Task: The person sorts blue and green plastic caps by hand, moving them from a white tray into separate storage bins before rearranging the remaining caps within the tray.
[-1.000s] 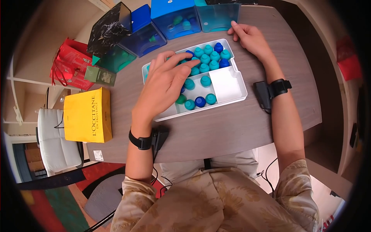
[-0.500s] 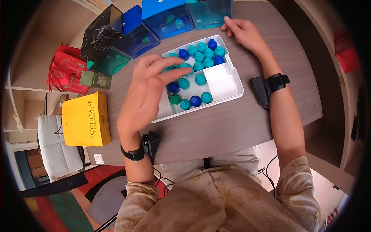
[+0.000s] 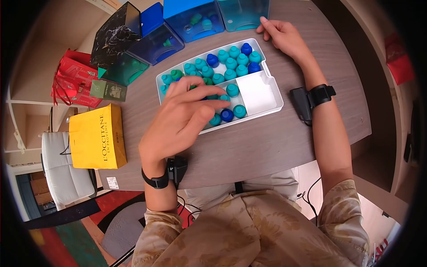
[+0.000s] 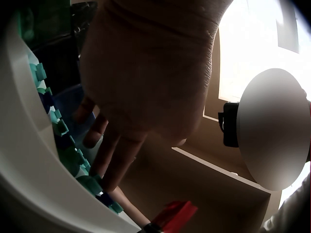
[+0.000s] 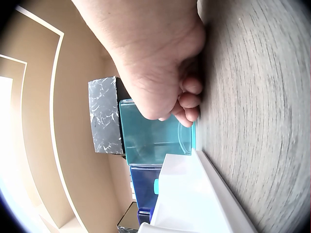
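With the left hand (image 3: 178,118), has just brought a teal piece (image 3: 225,98) to mid-frame, at the lower middle of the tray (image 3: 260,95); seems to pinch it between two fingertips. Leaves a gap higher up, so likely nears finishing one transfer. At upper right, rests the right hand (image 3: 284,39), loosely curled, near the teal bin (image 3: 244,18).

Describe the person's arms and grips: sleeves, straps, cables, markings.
Short tan sleeves with a brownish leaf-like print. Each wrist wears a black strap with a boxy black unit; a dark cable shows below the left one. Left grip and right grip: ungloved.
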The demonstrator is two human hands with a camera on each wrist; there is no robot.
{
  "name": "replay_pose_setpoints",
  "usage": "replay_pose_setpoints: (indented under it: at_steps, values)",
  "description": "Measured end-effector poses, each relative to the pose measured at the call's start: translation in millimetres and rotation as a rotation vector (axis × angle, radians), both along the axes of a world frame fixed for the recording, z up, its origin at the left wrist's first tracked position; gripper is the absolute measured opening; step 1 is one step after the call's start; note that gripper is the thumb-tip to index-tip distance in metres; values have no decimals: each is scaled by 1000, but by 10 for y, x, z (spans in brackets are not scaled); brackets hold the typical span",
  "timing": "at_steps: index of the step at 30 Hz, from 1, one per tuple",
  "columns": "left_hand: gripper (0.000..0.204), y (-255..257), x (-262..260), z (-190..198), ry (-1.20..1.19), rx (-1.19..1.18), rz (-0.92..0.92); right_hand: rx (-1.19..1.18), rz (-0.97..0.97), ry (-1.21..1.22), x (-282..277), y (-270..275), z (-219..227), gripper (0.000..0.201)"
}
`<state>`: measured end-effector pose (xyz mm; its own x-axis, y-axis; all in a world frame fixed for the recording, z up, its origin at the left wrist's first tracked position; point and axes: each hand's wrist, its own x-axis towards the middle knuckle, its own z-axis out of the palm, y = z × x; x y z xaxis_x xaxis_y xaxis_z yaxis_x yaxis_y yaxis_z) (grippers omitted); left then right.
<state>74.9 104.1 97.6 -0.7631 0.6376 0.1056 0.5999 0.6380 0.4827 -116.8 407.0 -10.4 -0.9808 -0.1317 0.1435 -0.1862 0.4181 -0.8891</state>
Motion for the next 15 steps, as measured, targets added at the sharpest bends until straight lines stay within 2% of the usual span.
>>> replay_pose_setpoints:
  at_steps: [15]
  values:
    - [74, -39, -40, -25, 25, 107, 16, -5, -7, -5, -1, -9, 3, 48]
